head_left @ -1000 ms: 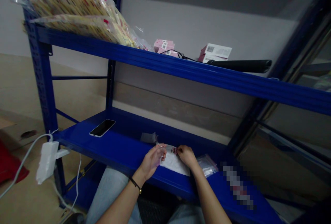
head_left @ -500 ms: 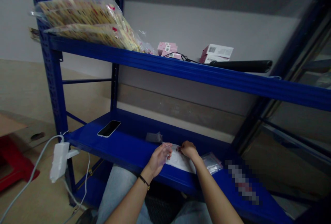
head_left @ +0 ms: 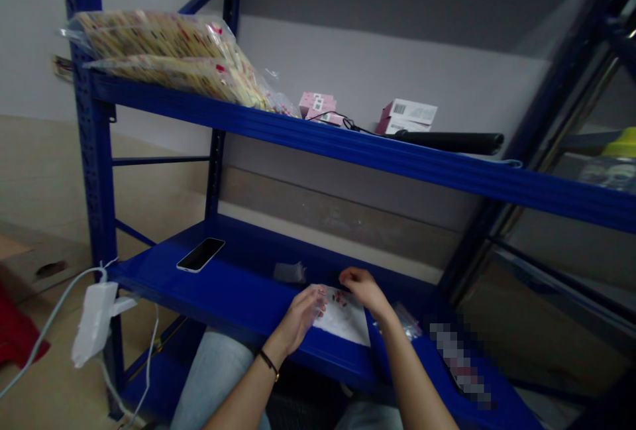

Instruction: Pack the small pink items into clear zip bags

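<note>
My left hand (head_left: pixel 300 311) is closed around a small clear plastic bag (head_left: pixel 320 297), at the left edge of a white sheet (head_left: pixel 342 325). Several small reddish and dark pieces (head_left: pixel 340 298) lie in a cluster on the sheet, beside the bag. My right hand (head_left: pixel 364 289) hovers just behind and above these pieces with its fingers curled together; whatever is between the fingertips is hidden. Another small clear bag (head_left: pixel 289 272) rests on the blue shelf behind my left hand. To the right of my right forearm are clear zip bags (head_left: pixel 408 321).
A phone (head_left: pixel 201 255) lies on the lower blue shelf at left, and a blurred-out long item (head_left: pixel 460 364) at right. The upper shelf beam (head_left: pixel 318 142) crosses above my hands, with filled plastic bags (head_left: pixel 159 52) and pink-and-white boxes (head_left: pixel 407 115) over it. A white power strip (head_left: pixel 94 324) hangs at left.
My right hand has lifted back from the small pieces, which now show more fully on the sheet. My left hand keeps the bag. The camera view has shifted slightly.
</note>
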The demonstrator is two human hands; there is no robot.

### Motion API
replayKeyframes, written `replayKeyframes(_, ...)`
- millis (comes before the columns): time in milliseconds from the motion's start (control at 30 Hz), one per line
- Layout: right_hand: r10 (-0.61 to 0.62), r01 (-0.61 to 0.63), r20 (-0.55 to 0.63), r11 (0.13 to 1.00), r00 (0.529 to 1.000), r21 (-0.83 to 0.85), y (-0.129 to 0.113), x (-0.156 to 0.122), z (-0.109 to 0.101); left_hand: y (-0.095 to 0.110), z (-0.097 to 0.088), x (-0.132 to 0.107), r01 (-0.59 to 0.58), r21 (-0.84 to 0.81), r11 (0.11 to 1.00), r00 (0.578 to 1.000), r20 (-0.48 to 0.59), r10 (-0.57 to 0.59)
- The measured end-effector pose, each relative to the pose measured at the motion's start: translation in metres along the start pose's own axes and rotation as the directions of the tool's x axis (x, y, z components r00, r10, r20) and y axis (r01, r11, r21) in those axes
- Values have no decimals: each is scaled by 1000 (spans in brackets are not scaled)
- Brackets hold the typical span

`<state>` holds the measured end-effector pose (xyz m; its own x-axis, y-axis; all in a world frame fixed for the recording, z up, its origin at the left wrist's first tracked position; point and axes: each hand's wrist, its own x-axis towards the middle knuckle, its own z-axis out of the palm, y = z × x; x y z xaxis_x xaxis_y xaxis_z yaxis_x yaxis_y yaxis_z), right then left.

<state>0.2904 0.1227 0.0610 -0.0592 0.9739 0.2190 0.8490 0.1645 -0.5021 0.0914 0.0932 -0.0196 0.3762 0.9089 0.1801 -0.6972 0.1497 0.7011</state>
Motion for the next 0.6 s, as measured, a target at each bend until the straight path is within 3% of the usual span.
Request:
replayKeyframes(100, -112, 95, 43, 955, 993, 282, -26, -9, -4, -2, 2, 0, -11, 7, 1000, 1000, 26, 11)
replayKeyframes(167, -188, 146, 78, 914, 979, 378, -44, -16, -4, -3, 3, 0, -15, -2, 1000, 999, 29, 15)
replayKeyframes(333, -342, 324, 46, 919, 939, 227, -65, -27, -8, -2, 6, 0, -17, -13, 1000, 999, 45, 18)
replayKeyframes(433, -297, 290, -3, 930, 955, 225, -47, -26, -13, -2, 3, 0, 4, 12, 1000, 1000, 16, -4)
replayKeyframes(533, -215, 226, -93, 966, 972, 124, -11, -24, -10, -3, -1, 1, 40, 20, 999, 999, -23, -40)
replayKeyframes(600, -198, 200, -62, 980, 978, 25, 13, -24, -1, -3, -3, 1, 37, 3, 999, 999, -22, -37)
